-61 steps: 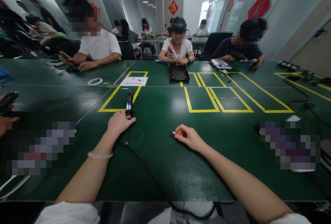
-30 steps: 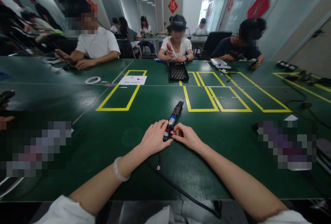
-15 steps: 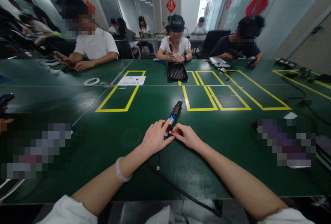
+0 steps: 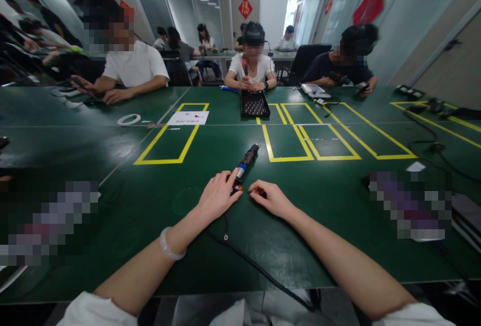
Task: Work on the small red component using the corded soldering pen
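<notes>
A black electric screwdriver with a silver and blue band lies on the green table, tip pointing away from me. My left hand is closed over its rear end, where a small red part shows. A bead bracelet sits on that wrist. My right hand rests on the table just right of the tool's rear, a small gap away. Its fingers are curled together in a pinch, and what they hold is hidden. The tool's black cable runs back towards me.
Yellow taped rectangles mark the table. A black tray, a white sheet and a white tape ring lie further off. Three people sit across the table. Blurred objects lie at my left and right.
My left hand carried the screwdriver from the left yellow rectangle to the centre, beside my right hand. The right fingers touched the tool's rear end, then drew slightly apart from it.
</notes>
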`<state>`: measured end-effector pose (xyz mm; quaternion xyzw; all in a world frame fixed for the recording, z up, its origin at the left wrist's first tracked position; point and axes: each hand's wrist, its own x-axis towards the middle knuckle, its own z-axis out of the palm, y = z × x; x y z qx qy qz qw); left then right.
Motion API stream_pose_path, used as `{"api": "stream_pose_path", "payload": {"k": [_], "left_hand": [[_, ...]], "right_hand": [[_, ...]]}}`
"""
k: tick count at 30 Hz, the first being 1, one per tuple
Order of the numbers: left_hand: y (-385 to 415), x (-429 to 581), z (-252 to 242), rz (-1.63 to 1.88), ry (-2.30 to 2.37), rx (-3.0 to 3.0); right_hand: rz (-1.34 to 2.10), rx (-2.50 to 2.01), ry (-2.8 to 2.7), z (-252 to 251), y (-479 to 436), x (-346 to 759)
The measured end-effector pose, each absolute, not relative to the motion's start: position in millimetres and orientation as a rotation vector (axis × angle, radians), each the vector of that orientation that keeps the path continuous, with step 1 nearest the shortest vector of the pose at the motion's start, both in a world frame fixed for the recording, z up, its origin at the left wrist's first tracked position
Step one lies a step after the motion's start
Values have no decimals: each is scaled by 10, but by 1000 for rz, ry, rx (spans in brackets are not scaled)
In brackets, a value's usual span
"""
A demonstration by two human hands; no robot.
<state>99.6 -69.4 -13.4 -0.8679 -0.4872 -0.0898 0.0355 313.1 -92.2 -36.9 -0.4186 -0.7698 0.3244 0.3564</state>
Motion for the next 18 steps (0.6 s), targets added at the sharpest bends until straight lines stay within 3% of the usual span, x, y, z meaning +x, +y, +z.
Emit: {"api": "stream_pose_path", "payload": {"k": [18], "left_hand": [[261, -500, -213, -143, -2180, -2096]], "right_hand": [[745, -1075, -2053, -428, -886, 3182]]}}
